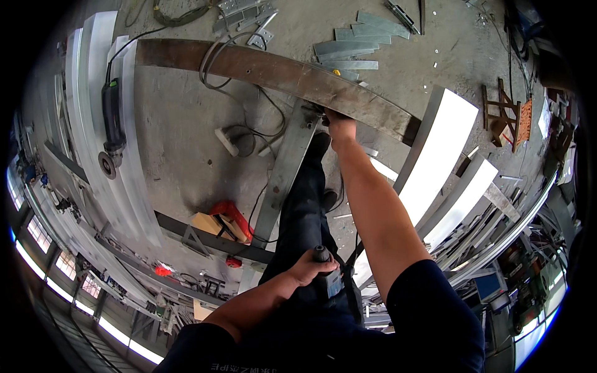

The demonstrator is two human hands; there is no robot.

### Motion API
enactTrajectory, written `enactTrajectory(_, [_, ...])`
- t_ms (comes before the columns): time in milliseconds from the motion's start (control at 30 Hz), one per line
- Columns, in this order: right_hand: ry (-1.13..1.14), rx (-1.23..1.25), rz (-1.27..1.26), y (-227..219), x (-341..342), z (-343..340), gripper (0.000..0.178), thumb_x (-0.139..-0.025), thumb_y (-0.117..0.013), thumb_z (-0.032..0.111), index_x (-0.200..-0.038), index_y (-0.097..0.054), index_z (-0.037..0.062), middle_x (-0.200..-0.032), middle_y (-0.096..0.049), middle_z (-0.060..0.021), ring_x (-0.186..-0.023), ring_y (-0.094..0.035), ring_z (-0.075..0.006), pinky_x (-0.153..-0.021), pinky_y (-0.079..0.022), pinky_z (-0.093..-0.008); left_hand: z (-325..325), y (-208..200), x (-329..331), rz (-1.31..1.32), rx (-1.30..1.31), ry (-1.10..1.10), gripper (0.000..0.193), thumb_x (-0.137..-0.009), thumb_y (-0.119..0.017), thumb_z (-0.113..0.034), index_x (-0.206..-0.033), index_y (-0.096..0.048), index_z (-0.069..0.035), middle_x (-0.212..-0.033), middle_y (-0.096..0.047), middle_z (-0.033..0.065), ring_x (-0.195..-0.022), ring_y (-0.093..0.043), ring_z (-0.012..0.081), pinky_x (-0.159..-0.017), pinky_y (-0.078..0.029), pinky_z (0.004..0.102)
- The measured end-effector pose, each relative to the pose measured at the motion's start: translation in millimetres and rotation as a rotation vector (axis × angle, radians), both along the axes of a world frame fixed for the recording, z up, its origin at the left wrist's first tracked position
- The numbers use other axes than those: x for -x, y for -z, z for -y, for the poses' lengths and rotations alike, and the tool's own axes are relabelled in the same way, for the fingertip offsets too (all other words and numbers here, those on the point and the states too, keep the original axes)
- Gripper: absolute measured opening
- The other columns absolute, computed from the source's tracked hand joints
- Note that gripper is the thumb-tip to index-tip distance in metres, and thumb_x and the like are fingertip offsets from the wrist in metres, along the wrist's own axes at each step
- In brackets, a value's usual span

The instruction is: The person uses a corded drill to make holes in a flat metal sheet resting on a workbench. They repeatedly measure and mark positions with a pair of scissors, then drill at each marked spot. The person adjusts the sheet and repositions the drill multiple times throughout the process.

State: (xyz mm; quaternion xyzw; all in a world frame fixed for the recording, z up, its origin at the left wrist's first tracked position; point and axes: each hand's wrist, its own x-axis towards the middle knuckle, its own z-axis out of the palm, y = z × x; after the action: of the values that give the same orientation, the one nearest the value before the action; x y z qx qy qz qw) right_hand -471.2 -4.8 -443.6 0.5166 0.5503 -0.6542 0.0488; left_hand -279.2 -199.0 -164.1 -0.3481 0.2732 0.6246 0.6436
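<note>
My left hand [306,268] is closed around a dark, cylindrical object [321,253], held upright near my lap. Its lower part shows a grey-and-blue patch, but its kind is not clear. My right arm stretches forward, and my right hand [342,128] reaches to the near edge of a brown steel beam [273,67], where its fingers are hidden in shadow. Beside that hand, a grey flat steel bar [287,160] meets the beam, with a small bolt-like part [309,124] near its end.
An angle grinder [112,118] lies on pale metal beams at the left. White beams [435,149] stand to the right. A black cable [273,118] loops over the brown beam. Beyond it lie flat metal plates [354,48]. A red box [231,221] and a wooden stool [507,117] are on the floor.
</note>
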Motion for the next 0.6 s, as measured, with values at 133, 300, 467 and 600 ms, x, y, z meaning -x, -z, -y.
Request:
enactTrajectory(133, [0.097,0.058,0.086,-44,-20,-14,0.038,-0.093,-0.072,0.03,-0.11,-0.064,-0.0023,-0.099,-0.07,-0.0069,-0.079,-0.065,-0.0189,-0.069,-0.049,-0.0337,-6,-1,5,-0.002,0.013,0.013,0.016,-0.084,-0.075,-0.011,-0.092,-0.062,-0.004,-0.092,-0.069,0.0116,-0.089,-0.068,0.0254,-0.087,-0.052,0.0407])
enactTrajectory(300, [0.356,0.471,0.096,-128,-90,-33,0.034,-0.094,-0.072,0.026,-0.11,-0.062,-0.0023,-0.095,-0.068,-0.0076,-0.086,-0.067,-0.0225,-0.075,-0.056,-0.0377,-12,-4,1,0.129,0.049,0.022,0.016,-0.084,-0.074,-0.009,-0.093,-0.063,-0.002,-0.088,-0.069,0.0132,-0.083,-0.07,0.0312,-0.079,-0.055,0.0439])
enactTrajectory(467, [0.345,0.692,-0.074,-219,-203,-51,0.03,-0.094,-0.068,0.01,-0.119,-0.058,-0.0027,-0.101,-0.064,-0.0104,-0.092,-0.065,-0.0236,-0.088,-0.055,-0.0388,-12,-7,-3,0.038,0.083,0.149,0.017,-0.081,-0.078,-0.013,-0.091,-0.07,-0.002,-0.089,-0.071,0.0104,-0.082,-0.068,0.0232,-0.081,-0.054,0.0366])
enactTrajectory(600, [0.09,0.767,-0.226,-340,-282,-68,0.036,-0.091,-0.07,0.008,-0.121,-0.057,-0.0048,-0.108,-0.066,-0.0125,-0.097,-0.065,-0.0233,-0.089,-0.053,-0.0368,-18,-17,-10,-0.154,0.177,0.149,0.009,-0.081,-0.076,-0.004,-0.086,-0.068,-0.002,-0.087,-0.071,0.0125,-0.078,-0.069,0.0253,-0.076,-0.056,0.0397])
